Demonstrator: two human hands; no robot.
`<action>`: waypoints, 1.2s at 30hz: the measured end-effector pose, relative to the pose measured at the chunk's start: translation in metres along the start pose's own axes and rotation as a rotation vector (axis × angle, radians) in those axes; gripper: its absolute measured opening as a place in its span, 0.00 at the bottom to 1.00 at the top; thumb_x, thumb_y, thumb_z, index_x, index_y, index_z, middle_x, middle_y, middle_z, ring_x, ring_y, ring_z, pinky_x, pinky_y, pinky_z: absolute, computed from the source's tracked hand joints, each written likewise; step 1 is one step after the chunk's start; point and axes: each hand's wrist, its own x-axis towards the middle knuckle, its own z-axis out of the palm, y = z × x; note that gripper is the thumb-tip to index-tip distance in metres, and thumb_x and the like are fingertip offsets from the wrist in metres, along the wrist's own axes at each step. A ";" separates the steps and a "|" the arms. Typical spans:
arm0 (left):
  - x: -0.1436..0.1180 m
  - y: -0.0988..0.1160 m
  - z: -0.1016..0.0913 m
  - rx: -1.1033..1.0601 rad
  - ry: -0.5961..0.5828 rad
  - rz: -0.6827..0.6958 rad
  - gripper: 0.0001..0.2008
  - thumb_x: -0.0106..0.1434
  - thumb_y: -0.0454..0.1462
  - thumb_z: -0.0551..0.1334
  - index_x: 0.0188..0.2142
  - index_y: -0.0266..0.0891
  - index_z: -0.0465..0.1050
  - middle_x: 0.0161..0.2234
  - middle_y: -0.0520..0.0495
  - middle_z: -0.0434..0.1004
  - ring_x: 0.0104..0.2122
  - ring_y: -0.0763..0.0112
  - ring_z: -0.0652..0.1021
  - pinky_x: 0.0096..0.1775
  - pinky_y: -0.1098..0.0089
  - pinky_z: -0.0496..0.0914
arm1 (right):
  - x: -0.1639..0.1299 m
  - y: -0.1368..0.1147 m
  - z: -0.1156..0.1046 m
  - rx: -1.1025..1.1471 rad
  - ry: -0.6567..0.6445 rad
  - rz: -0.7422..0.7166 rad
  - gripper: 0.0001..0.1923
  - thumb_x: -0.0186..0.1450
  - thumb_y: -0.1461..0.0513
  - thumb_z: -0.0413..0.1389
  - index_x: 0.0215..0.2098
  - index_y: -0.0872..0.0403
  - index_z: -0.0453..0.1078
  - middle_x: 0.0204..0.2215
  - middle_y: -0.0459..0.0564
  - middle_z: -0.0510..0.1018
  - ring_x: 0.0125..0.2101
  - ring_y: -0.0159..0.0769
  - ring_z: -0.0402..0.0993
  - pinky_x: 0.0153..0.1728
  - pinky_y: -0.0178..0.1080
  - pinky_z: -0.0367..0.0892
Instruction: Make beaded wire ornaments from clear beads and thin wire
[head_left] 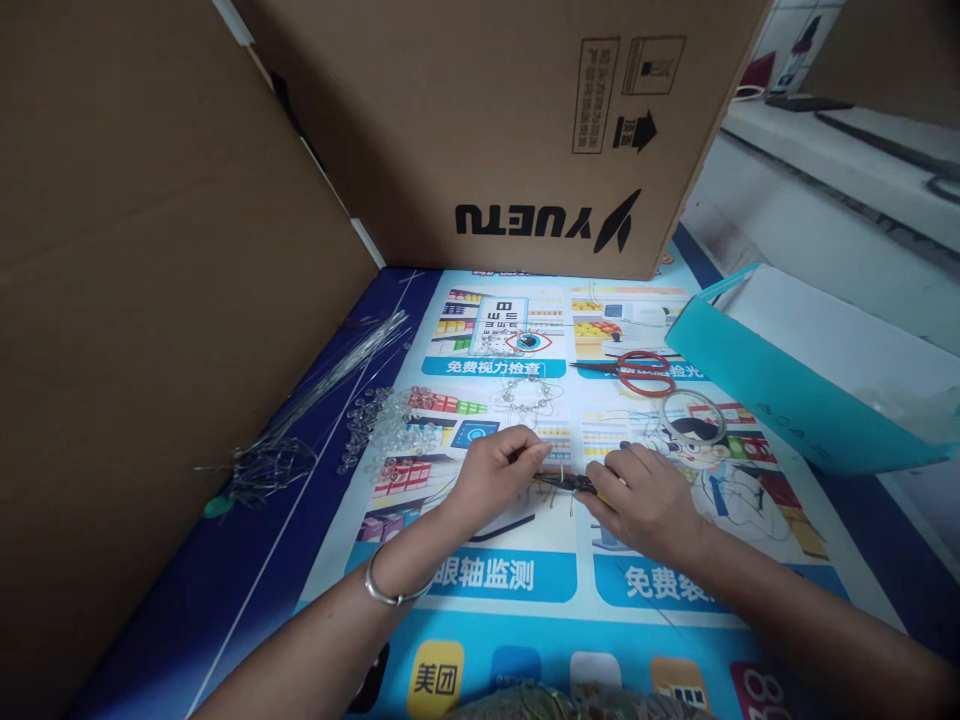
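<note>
together, at centre frame, the right hand (645, 500) gripped small pliers (574, 484) while the left hand (495, 470) pinched a thin wire (551, 478) at their tip, low over the counter (525, 600), steadying it; clear beads (390, 430) lay left.

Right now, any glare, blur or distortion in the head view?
Head view: even soft light, faint shadows under left hand and right hand; mild sheen on the printed mat; wide-angle bowing at cardboard box edges; pliers and thin wire slightly soft.
</note>
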 end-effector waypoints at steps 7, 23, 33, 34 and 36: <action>0.001 -0.001 0.000 0.062 0.012 0.034 0.13 0.61 0.40 0.54 0.23 0.37 0.66 0.20 0.54 0.65 0.23 0.76 0.67 0.27 0.75 0.60 | 0.000 0.000 0.002 -0.002 -0.004 0.000 0.13 0.63 0.54 0.49 0.35 0.53 0.68 0.27 0.51 0.69 0.31 0.37 0.59 0.31 0.39 0.50; -0.002 0.001 0.003 0.130 0.068 0.096 0.11 0.61 0.39 0.53 0.26 0.37 0.67 0.23 0.52 0.69 0.26 0.74 0.69 0.29 0.74 0.62 | -0.004 0.006 -0.003 -0.087 0.207 -0.157 0.08 0.62 0.60 0.53 0.40 0.52 0.68 0.30 0.48 0.73 0.30 0.33 0.63 0.29 0.39 0.51; -0.002 0.002 0.002 0.152 0.075 0.079 0.11 0.62 0.39 0.53 0.26 0.37 0.67 0.23 0.52 0.68 0.26 0.74 0.68 0.30 0.74 0.62 | -0.002 0.001 -0.004 -0.107 0.108 -0.118 0.09 0.62 0.58 0.52 0.37 0.54 0.68 0.26 0.48 0.71 0.29 0.34 0.60 0.30 0.39 0.52; -0.002 0.002 0.002 0.159 0.077 0.088 0.11 0.62 0.39 0.53 0.26 0.37 0.67 0.24 0.52 0.68 0.26 0.74 0.69 0.30 0.74 0.62 | -0.001 0.000 -0.004 -0.094 0.089 -0.105 0.09 0.62 0.58 0.52 0.37 0.54 0.68 0.25 0.48 0.70 0.29 0.34 0.60 0.30 0.39 0.52; -0.002 0.001 0.002 0.176 0.079 0.107 0.11 0.62 0.39 0.53 0.27 0.37 0.67 0.24 0.51 0.69 0.26 0.73 0.69 0.30 0.74 0.62 | -0.001 -0.002 -0.003 -0.065 0.057 -0.082 0.10 0.62 0.57 0.51 0.37 0.54 0.68 0.25 0.49 0.69 0.30 0.35 0.60 0.30 0.39 0.52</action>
